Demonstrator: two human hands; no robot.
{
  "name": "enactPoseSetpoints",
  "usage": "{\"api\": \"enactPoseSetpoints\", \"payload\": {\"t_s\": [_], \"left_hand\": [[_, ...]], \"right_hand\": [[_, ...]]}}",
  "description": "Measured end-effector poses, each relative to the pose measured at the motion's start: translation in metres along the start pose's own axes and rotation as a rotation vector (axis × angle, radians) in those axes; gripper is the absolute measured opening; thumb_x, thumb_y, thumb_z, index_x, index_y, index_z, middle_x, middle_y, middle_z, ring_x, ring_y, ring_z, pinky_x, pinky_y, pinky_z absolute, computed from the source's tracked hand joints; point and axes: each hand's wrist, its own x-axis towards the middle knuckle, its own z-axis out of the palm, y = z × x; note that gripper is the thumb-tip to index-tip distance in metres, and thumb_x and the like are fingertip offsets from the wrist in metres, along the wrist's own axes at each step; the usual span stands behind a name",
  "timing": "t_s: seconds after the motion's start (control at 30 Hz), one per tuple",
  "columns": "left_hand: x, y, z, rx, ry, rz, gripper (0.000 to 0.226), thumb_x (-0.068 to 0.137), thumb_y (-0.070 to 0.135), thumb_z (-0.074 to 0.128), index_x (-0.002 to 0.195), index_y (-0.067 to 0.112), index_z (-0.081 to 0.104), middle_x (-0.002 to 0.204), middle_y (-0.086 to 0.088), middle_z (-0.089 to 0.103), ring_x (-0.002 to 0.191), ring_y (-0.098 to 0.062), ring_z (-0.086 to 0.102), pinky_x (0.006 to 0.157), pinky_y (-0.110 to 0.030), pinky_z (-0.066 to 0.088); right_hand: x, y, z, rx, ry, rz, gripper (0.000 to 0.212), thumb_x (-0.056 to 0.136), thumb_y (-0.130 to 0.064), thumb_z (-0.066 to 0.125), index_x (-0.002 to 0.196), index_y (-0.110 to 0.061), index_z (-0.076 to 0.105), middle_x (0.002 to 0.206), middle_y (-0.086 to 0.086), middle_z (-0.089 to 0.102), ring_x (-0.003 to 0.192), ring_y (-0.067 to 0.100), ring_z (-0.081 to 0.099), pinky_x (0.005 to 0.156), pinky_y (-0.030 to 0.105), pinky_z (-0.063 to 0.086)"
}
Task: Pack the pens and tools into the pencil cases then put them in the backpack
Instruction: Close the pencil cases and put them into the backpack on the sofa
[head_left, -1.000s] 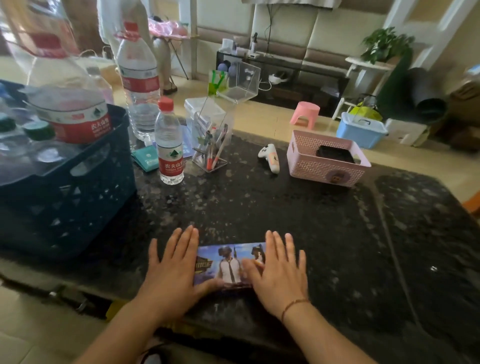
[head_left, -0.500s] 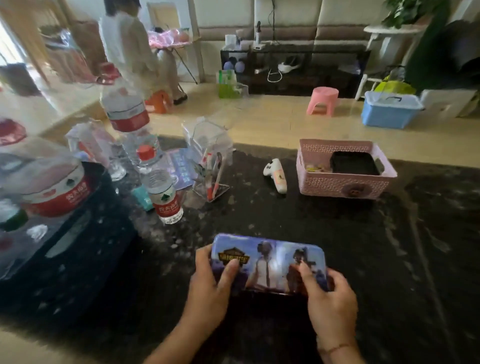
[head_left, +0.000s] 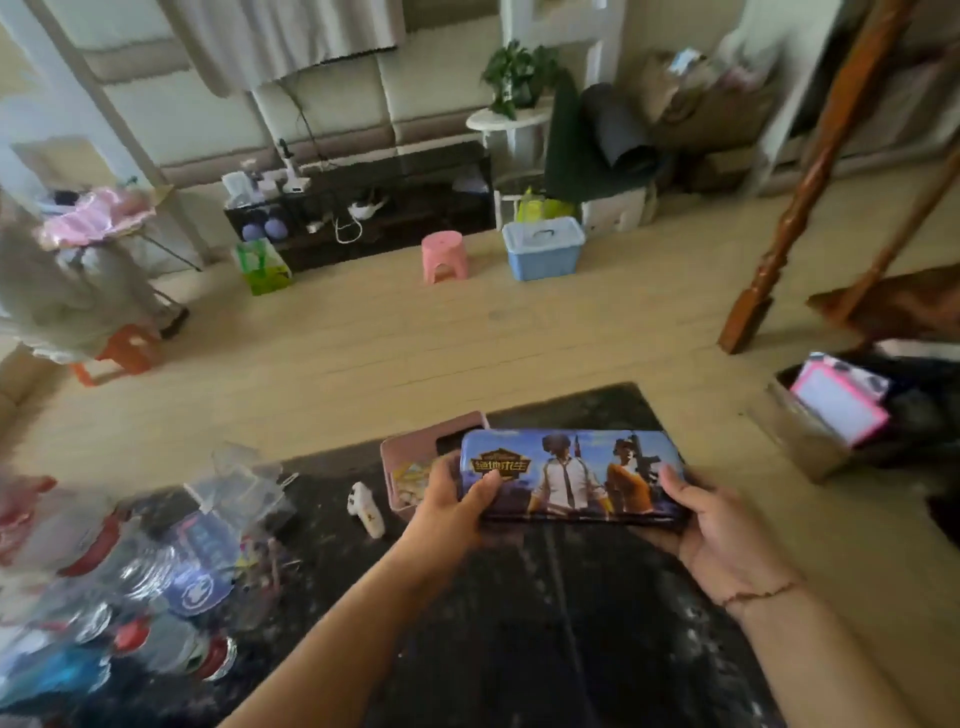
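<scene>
Blue printed pencil case (head_left: 571, 475), closed, now lifted clear of the dark tabletop (head_left: 545, 623) at lower centre; a second ago it lay flat under both palms. Left hand (head_left: 449, 512) and right hand (head_left: 719, 525) each clasp one end, thumbs on the lid. Pink basket (head_left: 410, 467) just behind. View has swung right, probably toward the backpack; none identifiable.

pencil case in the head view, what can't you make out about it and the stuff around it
- Pencil case: contents hidden by its shut lid.
- Pink basket: mostly hidden behind the case and left hand.
- Water bottles, bottom left: blurred, labels unreadable.
- Backpack: none recognisable; the dark shapes at the right edge are cut off.
</scene>
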Motion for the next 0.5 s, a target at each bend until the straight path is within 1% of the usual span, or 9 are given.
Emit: {"api": "enactPoseSetpoints", "payload": {"t_s": [0.07,0.13,0.2,0.23,0.3,0.33,0.43,0.47,0.5], "left_hand": [[0.002,0.027,0.053,0.012,-0.093,-0.017,0.03,0.097,0.018,0.053,0.125,0.016,0.043,0.112,-0.01,0.068,0.094,-0.025,0.072,0.075,-0.047,0.059],[0.005,0.044,0.106,0.058,-0.19,0.006,0.032,0.096,0.018,0.054,0.126,0.015,0.043,0.112,-0.011,0.069,0.094,-0.026,0.072,0.073,-0.045,0.059],[0.003,0.057,0.163,0.11,-0.304,0.042,0.031,0.097,0.018,0.054,0.126,0.016,0.044,0.11,-0.01,0.07,0.092,-0.026,0.072,0.07,-0.043,0.059],[0.0,0.06,0.193,0.141,-0.374,0.063,0.029,0.097,0.019,0.053,0.124,0.017,0.044,0.107,-0.009,0.071,0.091,-0.026,0.073,0.069,-0.043,0.06],[-0.011,0.063,0.252,0.212,-0.528,0.111,0.022,0.098,0.017,0.05,0.119,0.017,0.044,0.095,-0.003,0.075,0.083,-0.024,0.074,0.065,-0.039,0.061],[-0.02,0.063,0.281,0.238,-0.604,0.122,0.02,0.099,0.016,0.049,0.117,0.018,0.044,0.091,-0.003,0.076,0.08,-0.026,0.074,0.064,-0.039,0.061],[-0.054,0.048,0.366,0.301,-0.841,0.144,0.02,0.099,0.014,0.048,0.117,0.022,0.045,0.095,-0.006,0.076,0.081,-0.034,0.073,0.069,-0.044,0.06],[-0.071,0.04,0.392,0.323,-0.921,0.158,0.02,0.099,0.014,0.048,0.116,0.023,0.046,0.096,-0.007,0.076,0.082,-0.035,0.072,0.071,-0.046,0.059],[-0.089,0.031,0.417,0.353,-0.997,0.169,0.019,0.099,0.014,0.047,0.117,0.022,0.046,0.098,-0.008,0.075,0.084,-0.038,0.072,0.073,-0.048,0.059]], "right_hand": [[-0.019,-0.041,-0.037,0.056,0.072,-0.054,0.029,0.087,-0.014,0.059,0.113,-0.001,0.062,0.094,0.016,0.074,0.077,0.025,0.073,0.057,0.037,0.059],[-0.04,-0.071,-0.078,0.107,0.16,-0.126,0.024,0.09,-0.011,0.057,0.111,-0.002,0.062,0.091,0.016,0.074,0.074,0.025,0.073,0.053,0.034,0.057],[-0.068,-0.093,-0.12,0.151,0.259,-0.208,0.02,0.09,-0.01,0.058,0.108,-0.004,0.063,0.096,0.018,0.072,0.075,0.026,0.072,0.051,0.033,0.057],[-0.085,-0.1,-0.142,0.17,0.323,-0.25,0.02,0.09,-0.01,0.058,0.108,-0.005,0.064,0.1,0.019,0.071,0.077,0.028,0.071,0.052,0.036,0.058],[-0.124,-0.108,-0.186,0.222,0.446,-0.328,0.022,0.091,-0.011,0.058,0.111,-0.005,0.064,0.102,0.019,0.07,0.083,0.03,0.069,0.061,0.04,0.061],[-0.145,-0.11,-0.208,0.254,0.507,-0.364,0.022,0.091,-0.011,0.057,0.111,-0.005,0.064,0.101,0.018,0.071,0.082,0.029,0.069,0.063,0.041,0.06],[-0.214,-0.1,-0.268,0.335,0.695,-0.455,0.023,0.088,-0.011,0.058,0.109,-0.005,0.064,0.095,0.015,0.074,0.077,0.025,0.072,0.058,0.038,0.06],[-0.239,-0.093,-0.286,0.359,0.762,-0.476,0.024,0.088,-0.012,0.058,0.111,-0.005,0.064,0.095,0.015,0.074,0.078,0.026,0.072,0.059,0.039,0.06],[-0.266,-0.084,-0.302,0.385,0.83,-0.503,0.028,0.087,-0.014,0.06,0.114,-0.003,0.063,0.097,0.016,0.073,0.082,0.029,0.071,0.062,0.042,0.061]]}}
